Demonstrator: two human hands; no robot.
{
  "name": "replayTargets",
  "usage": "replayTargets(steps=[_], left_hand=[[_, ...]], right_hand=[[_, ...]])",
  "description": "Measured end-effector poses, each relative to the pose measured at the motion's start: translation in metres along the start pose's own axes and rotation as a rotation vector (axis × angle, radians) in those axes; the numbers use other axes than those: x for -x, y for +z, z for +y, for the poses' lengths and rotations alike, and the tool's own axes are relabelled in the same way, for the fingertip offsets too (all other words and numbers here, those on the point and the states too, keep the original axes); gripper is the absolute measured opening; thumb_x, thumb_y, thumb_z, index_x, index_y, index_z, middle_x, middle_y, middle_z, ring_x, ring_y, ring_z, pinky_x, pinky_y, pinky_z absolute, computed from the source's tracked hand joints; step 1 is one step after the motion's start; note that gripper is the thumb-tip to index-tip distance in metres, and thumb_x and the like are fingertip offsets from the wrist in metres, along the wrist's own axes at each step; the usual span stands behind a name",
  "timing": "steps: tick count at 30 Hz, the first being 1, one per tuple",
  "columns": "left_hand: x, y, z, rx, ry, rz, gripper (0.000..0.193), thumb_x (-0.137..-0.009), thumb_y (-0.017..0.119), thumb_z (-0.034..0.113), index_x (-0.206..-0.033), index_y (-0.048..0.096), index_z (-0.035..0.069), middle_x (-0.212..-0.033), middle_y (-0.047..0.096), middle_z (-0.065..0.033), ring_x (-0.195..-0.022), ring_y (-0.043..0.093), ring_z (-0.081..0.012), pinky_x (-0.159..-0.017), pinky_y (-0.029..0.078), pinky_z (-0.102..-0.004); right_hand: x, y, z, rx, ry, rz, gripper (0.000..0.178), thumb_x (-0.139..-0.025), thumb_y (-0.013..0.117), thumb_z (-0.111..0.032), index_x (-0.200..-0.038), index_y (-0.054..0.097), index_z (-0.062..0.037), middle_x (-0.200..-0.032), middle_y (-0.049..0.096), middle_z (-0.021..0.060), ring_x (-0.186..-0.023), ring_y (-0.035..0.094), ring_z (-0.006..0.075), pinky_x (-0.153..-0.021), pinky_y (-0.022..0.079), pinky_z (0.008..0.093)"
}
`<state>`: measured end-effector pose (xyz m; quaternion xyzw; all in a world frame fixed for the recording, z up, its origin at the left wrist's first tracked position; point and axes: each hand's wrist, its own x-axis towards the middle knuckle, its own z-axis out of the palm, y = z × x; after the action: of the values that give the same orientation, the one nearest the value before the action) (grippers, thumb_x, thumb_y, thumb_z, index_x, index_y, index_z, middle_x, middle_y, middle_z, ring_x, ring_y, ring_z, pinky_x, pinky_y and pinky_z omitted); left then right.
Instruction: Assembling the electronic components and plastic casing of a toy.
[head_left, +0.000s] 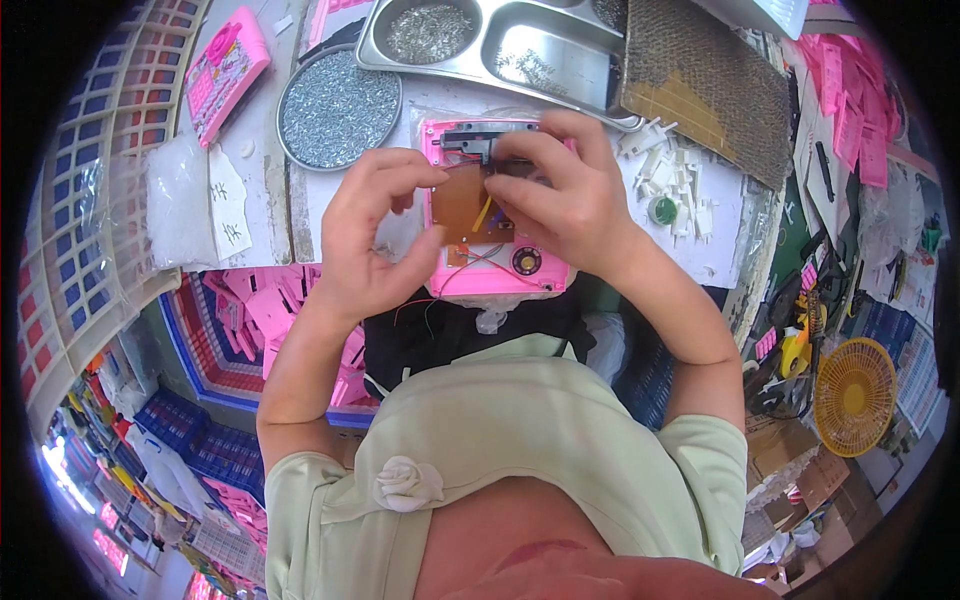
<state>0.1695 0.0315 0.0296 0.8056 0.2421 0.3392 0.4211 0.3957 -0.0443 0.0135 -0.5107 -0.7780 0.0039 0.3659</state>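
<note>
Left hand (385,230) wide at the brown board (455,207)'s nine o'clock — right hand (570,195) narrow at two, hold unclear; best keep the yellow wire (483,214) untrapped.

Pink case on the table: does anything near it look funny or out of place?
Yes, a round green thing sits among the white plastic pieces, right of the pink case; its colour and shape don't match theirs.

There's a pink casing (490,284) lying open at the bench's (273,205) near edge, brown board (455,207) and thin wires (484,214) inside.
</note>
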Motion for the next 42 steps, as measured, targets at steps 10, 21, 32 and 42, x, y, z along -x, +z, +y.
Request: replayTargets(steps=[10,21,32,42], left_hand=[[-0.038,0.043,-0.001,-0.035,0.024,-0.396,0.021,-0.088,0.067,-0.002,-0.109,0.069,0.000,-0.096,0.071,-0.0139,-0.085,0.071,-0.0282,-0.073,0.056,-0.0344],[-0.040,0.050,0.017,0.094,-0.337,-0.311,0.008,-0.094,0.067,0.002,-0.098,0.069,-0.004,-0.085,0.070,-0.0120,-0.066,0.072,-0.0183,-0.059,0.057,-0.0300],[-0.031,0.052,0.008,-0.040,-0.133,-0.189,0.007,-0.089,0.073,0.002,-0.095,0.070,-0.001,-0.079,0.065,-0.0078,-0.061,0.062,-0.0117,-0.054,0.048,-0.0258],[-0.035,0.066,0.011,-0.348,0.139,-0.174,0.014,-0.074,0.080,0.004,-0.087,0.073,0.005,-0.095,0.064,-0.0071,-0.091,0.057,-0.0259,-0.084,0.045,-0.0375]], right_hand=[[0.043,-0.013,0.010,-0.263,0.160,0.115,0.027,-0.068,0.084,-0.010,-0.093,0.074,-0.0129,-0.086,0.069,0.0014,-0.086,0.063,0.0258,-0.081,0.047,0.0400],[0.042,-0.018,0.001,-0.334,0.542,0.078,0.011,-0.078,0.079,-0.016,-0.083,0.071,-0.0111,-0.080,0.066,0.0039,-0.086,0.058,0.0267,-0.081,0.044,0.0404],[0.182,-0.142,-0.027,0.028,1.147,0.792,0.008,-0.092,0.065,0.002,-0.099,0.065,-0.0022,-0.096,0.065,0.0060,-0.085,0.060,0.0151,-0.079,0.051,0.0299],[0.304,-0.254,-0.003,-0.135,1.034,1.538,0.015,-0.100,0.068,-0.017,-0.102,0.056,-0.0081,-0.081,0.054,0.0001,-0.065,0.047,0.0116,-0.057,0.040,0.0283]])
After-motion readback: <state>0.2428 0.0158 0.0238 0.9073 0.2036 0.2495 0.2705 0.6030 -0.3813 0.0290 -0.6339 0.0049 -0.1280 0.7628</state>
